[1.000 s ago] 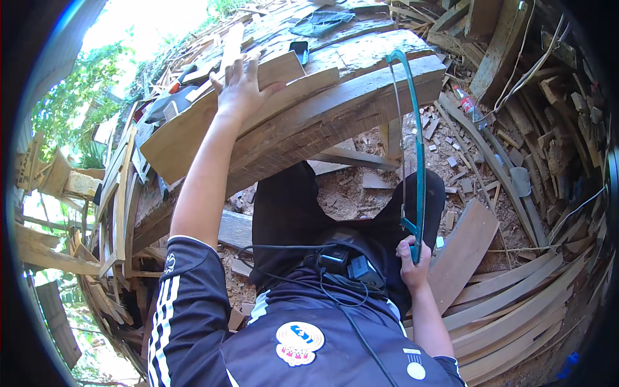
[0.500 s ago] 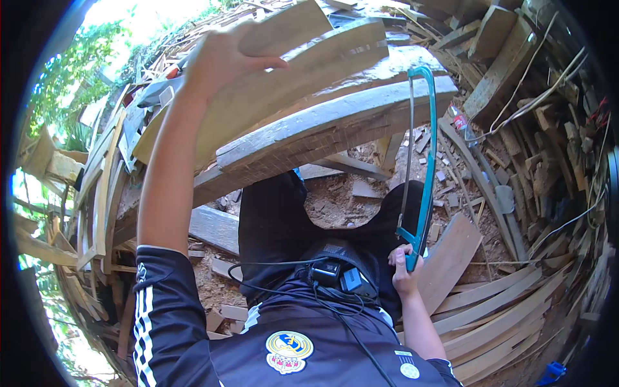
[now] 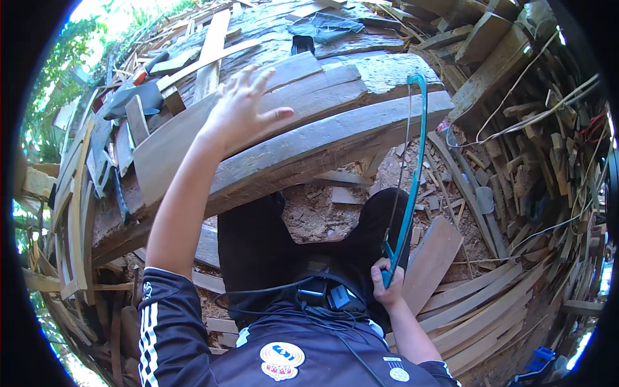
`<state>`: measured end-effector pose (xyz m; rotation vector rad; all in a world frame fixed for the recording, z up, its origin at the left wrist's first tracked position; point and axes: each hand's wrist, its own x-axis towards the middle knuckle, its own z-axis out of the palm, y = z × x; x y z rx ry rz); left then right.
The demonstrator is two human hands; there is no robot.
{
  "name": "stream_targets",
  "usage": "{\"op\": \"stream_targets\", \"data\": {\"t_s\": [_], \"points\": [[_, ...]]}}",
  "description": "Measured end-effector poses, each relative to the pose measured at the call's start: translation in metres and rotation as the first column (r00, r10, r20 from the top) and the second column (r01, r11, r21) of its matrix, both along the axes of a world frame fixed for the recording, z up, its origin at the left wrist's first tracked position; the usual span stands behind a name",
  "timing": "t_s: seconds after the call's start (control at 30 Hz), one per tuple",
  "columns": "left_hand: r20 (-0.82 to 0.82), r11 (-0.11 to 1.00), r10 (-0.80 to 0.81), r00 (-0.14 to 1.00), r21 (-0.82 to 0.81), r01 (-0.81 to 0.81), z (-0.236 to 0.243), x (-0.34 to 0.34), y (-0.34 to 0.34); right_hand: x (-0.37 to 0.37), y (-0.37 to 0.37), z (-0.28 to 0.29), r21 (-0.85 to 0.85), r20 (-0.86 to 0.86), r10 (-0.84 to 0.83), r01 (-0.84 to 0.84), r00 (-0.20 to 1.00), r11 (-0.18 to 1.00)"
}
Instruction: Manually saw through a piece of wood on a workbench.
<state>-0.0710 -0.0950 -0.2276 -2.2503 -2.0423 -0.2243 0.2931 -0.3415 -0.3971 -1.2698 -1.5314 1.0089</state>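
Saw in the right hand, left hand over a board
right fingers wrapped round its grip, held out probably to keep the blade clear; left's splayed wide, holding nothing, can't tell if touching; board sits behind a beam on the rough bench; chips on the ground, slats piled right
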Motion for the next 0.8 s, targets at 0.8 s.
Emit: {"op": "stream_targets", "data": {"t_s": [0.8], "points": [[0.067, 0.947, -0.277, 0.958, -0.150, 0.284, 0.089, 0.052, 0.027, 0.000, -0.013, -0.007, 0.205, -0.018, -0.221, 0.220, 0.975, 0.954]]}}
